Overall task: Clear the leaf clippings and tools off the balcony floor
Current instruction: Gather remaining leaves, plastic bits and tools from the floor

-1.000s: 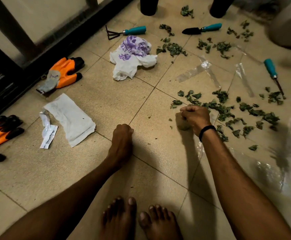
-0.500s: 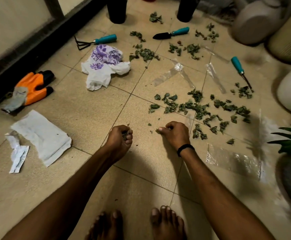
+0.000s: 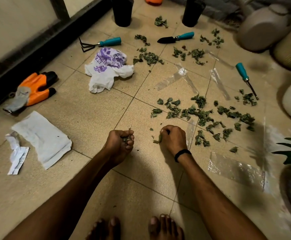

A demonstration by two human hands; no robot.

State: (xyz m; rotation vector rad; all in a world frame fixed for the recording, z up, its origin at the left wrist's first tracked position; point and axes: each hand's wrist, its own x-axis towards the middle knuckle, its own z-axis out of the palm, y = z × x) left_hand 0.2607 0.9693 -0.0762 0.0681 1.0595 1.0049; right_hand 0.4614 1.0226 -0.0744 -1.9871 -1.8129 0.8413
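Head view: left hand [image 3: 118, 144] and right hand [image 3: 174, 139] clutch leaf clippings [image 3: 159, 138]; purple print on bag [image 3: 106, 71] unreadable.

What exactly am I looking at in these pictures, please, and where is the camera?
There is no machine here: a person wears one wide-angle camera on the head, and every picture comes from it, looking down at their own bare arms and feet. On the beige tiled balcony floor lie scattered green leaf clippings, three teal-handled garden tools (a small rake, a black trowel, a thin-shafted tool), an orange work glove and a crumpled white and purple plastic bag. The left hand grips a fistful of clippings; the right hand pinches another piece.
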